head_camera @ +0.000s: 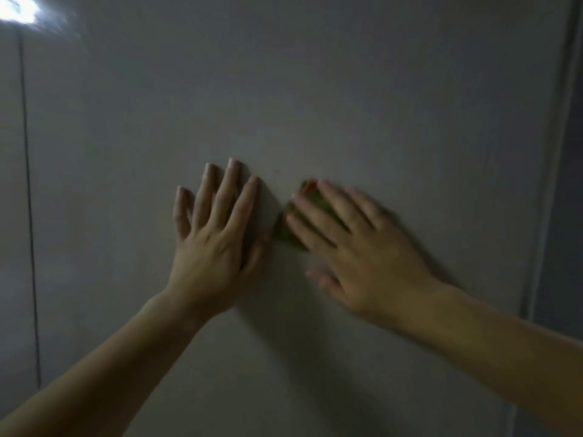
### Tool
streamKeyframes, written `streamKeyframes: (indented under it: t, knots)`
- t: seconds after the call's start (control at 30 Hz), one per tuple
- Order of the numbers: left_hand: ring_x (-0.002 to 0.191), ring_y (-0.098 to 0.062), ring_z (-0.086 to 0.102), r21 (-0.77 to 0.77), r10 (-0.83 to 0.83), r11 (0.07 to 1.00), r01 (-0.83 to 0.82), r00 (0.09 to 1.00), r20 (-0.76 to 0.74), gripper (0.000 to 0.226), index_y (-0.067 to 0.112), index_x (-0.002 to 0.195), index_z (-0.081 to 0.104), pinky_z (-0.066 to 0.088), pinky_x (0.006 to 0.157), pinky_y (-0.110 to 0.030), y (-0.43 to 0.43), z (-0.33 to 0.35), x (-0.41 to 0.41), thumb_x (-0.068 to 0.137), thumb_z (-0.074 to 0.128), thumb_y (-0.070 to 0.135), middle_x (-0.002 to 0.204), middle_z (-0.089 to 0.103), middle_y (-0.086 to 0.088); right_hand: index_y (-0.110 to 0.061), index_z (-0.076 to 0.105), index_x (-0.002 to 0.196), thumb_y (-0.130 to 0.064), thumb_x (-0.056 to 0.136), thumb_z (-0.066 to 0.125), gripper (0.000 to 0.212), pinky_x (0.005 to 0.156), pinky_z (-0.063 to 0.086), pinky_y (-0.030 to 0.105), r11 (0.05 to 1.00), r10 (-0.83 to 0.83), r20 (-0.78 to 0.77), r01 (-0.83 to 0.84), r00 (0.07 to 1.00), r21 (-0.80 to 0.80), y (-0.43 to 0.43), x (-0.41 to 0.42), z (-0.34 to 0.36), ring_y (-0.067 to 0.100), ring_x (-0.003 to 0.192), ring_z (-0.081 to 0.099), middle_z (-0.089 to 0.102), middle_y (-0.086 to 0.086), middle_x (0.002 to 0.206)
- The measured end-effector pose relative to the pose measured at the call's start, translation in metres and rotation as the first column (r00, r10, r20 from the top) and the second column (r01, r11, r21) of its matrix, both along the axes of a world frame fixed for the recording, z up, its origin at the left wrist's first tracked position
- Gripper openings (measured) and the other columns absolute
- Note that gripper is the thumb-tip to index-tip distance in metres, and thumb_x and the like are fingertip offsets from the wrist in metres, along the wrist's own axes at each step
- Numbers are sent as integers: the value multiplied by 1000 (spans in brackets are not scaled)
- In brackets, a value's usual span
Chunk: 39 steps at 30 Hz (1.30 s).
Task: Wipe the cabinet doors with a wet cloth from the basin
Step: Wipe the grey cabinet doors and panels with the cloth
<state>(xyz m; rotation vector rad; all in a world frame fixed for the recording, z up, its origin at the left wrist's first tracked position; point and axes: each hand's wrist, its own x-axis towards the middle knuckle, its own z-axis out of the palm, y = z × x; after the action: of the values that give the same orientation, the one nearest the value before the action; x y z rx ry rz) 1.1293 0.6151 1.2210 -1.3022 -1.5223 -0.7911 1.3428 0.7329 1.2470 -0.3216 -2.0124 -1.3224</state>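
Observation:
A plain grey cabinet door (315, 89) fills the view in dim light. My left hand (214, 234) lies flat against it with straight, spread fingers. Just to its right, my right hand (356, 244) presses a small green cloth (288, 230) onto the door with straight fingers. That hand is blurred. Most of the cloth is hidden under its fingers; green shows between and beside them, with a touch of orange at the top edge.
A thin vertical seam (30, 216) at the far left separates this door from a neighbouring panel. The door's right edge (549, 184) borders a darker gap. A bright light reflection (19, 9) sits in the top left corner.

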Motion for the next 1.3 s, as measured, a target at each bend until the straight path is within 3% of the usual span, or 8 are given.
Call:
streamKeyframes:
  t: [0.1, 0.27, 0.5, 0.73, 0.97, 1.17, 1.23, 1.3]
  knots:
    - [158, -32, 8, 18, -21, 1000, 21, 999, -41, 68, 16, 162, 24, 14, 121, -65, -4, 1, -9, 104, 26, 52, 171, 14, -7, -20, 28, 161, -49, 100, 41, 69, 125, 15, 49, 999, 20, 48, -22, 999, 49, 3, -3, 14, 34, 155, 19, 22, 6, 169]
    - [158, -26, 10, 34, -90, 995, 93, 993, -79, 69, 12, 163, 17, 18, 122, -53, -15, 5, -29, 104, 32, 45, 171, 12, -9, -17, 23, 162, -51, 99, 36, 73, 125, 10, 53, 994, -46, -371, 6, 928, -110, -10, -31, 92, 39, 156, 13, 16, 9, 170]
    - [158, -34, -6, -48, 29, 998, -28, 999, 14, 70, 20, 164, 14, 1, 122, -67, -37, 6, -84, 104, 23, 55, 171, 0, -14, -19, 25, 161, -51, 97, 44, 74, 126, 11, 50, 999, 0, 99, -5, 995, 42, -28, -61, -1, 36, 156, 14, 18, 6, 170]
    - [159, -30, -4, -51, -37, 998, 37, 999, 6, 71, 23, 164, 11, 2, 123, -65, -39, 7, -95, 103, 25, 57, 172, 1, -8, -17, 22, 161, -52, 97, 32, 74, 124, 11, 53, 987, -65, -398, -1, 915, -163, -35, -81, 105, 39, 155, 13, 15, 8, 170]
    - [157, -33, -11, -51, 41, 998, -38, 997, 58, 79, 13, 163, 10, 3, 124, -63, -63, -1, -126, 100, 32, 56, 171, -4, -16, -19, 28, 161, -52, 99, 39, 71, 125, 19, 53, 998, -30, 101, 24, 994, 60, -49, -104, 13, 37, 155, 18, 21, 7, 169]
    - [156, -33, -19, -87, 11, 996, -2, 994, 110, 77, 29, 164, 2, -3, 123, -66, -68, -2, -144, 99, 25, 64, 171, -13, -7, -17, 23, 161, -50, 97, 36, 73, 124, 11, 53, 991, -57, -378, 7, 924, -133, -59, -138, 96, 40, 155, 14, 17, 9, 170]
    - [158, -31, -10, -55, -29, 998, 36, 993, 111, 74, 25, 164, 9, 3, 124, -63, -71, -2, -149, 101, 26, 58, 172, -4, -6, -16, 22, 161, -52, 95, 38, 77, 124, 9, 53, 995, -46, -327, 13, 944, -103, -67, -157, 72, 41, 155, 13, 16, 11, 170]
    - [159, -28, 0, -14, -86, 996, 88, 992, 91, 71, 17, 163, 19, 12, 124, -59, -79, -3, -160, 101, 29, 51, 172, 7, -8, -18, 22, 162, -53, 96, 38, 76, 125, 9, 51, 1000, -26, -77, 26, 997, -1, -71, -167, 30, 39, 156, 13, 18, 9, 170]
